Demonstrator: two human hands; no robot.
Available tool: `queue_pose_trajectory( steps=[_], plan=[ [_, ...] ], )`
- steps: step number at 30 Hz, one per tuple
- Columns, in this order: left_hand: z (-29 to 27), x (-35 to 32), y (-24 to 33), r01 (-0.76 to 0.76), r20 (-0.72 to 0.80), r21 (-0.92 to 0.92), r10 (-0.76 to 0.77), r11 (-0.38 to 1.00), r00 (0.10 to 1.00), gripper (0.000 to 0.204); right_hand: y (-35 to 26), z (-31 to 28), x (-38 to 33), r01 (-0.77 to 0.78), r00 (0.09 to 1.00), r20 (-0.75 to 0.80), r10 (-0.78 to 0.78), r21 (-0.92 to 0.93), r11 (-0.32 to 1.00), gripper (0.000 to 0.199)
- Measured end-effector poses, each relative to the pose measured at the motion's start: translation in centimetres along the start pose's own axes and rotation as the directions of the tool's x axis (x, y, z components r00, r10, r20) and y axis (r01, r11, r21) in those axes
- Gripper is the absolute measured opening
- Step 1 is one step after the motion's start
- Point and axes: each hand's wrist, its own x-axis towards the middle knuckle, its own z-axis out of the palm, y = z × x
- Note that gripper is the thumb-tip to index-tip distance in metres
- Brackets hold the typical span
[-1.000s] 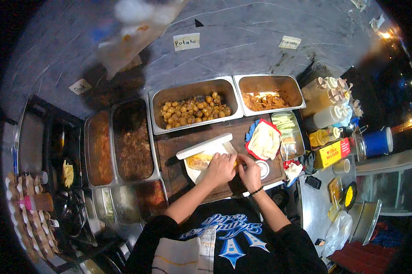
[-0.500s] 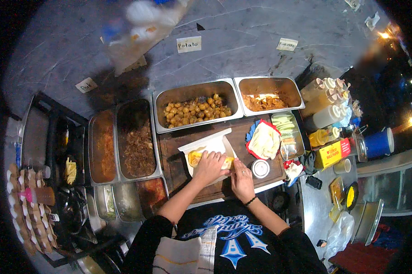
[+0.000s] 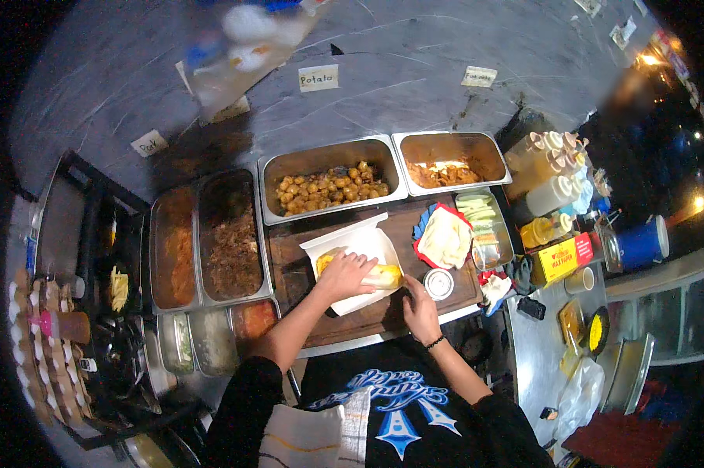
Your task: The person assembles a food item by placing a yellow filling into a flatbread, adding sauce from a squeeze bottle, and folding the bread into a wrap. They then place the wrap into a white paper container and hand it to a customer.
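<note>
An open white paper takeaway box [image 3: 364, 234] sits on the brown wooden cutting board [image 3: 290, 253] in front of me. Inside it lies a yellow filled roll [image 3: 385, 276] that looks wrapped in something shiny. My left hand [image 3: 347, 276] is closed over the roll's left and middle part, hiding much of it. At the roll's right end is my right hand [image 3: 420, 313], a fingertip close to or touching it and the thumb held apart. A round white-lidded tub [image 3: 438, 285] stands just right of that hand.
Steel pans of potatoes [image 3: 332, 191], reddish pieces [image 3: 444, 171] and shredded meat [image 3: 231, 249] edge the board. Right of the box are a folded cloth [image 3: 445, 238] and a tray of cut vegetables [image 3: 483, 222]. Squeeze bottles [image 3: 553, 195] and a yellow-red carton [image 3: 561, 261] stand farther right.
My right hand has come down and away from the left hand, loosening at the roll's right end. More of the yellow roll shows between my hands. The view has shifted slightly.
</note>
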Motion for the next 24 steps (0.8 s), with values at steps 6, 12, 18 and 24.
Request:
queue_pose_trajectory(
  steps=[6, 12, 18, 24],
  plan=[
    [0.4, 0.1, 0.1, 0.000, 0.015, 0.069, -0.001, 0.998, 1.000, 0.071, -0.5, -2.4, -2.9, -0.079, 0.997, -0.019, 0.080, 0.038, 0.996, 0.043],
    [-0.1, -0.1, 0.8, 0.058, 0.116, 0.042, -0.062, 0.997, 0.991, 0.075, 1.2, -5.0, -4.7, -0.094, 0.993, -0.074, 0.095, 0.015, 0.995, 0.036],
    [-4.4, 3.2, 8.0, 0.051, -0.210, -0.028, -0.056, 0.998, 0.976, 0.071, 4.7, -10.0, -6.2, -0.033, 0.979, -0.200, 0.037, 0.024, 0.999, 0.036],
    [0.2, 14.7, 12.6, 0.147, -0.272, -0.090, -0.166, 0.985, 0.948, 0.046, 11.3, -20.5, -8.1, 0.024, 0.948, -0.313, -0.049, -0.082, 0.996, 0.035]
  ],
)
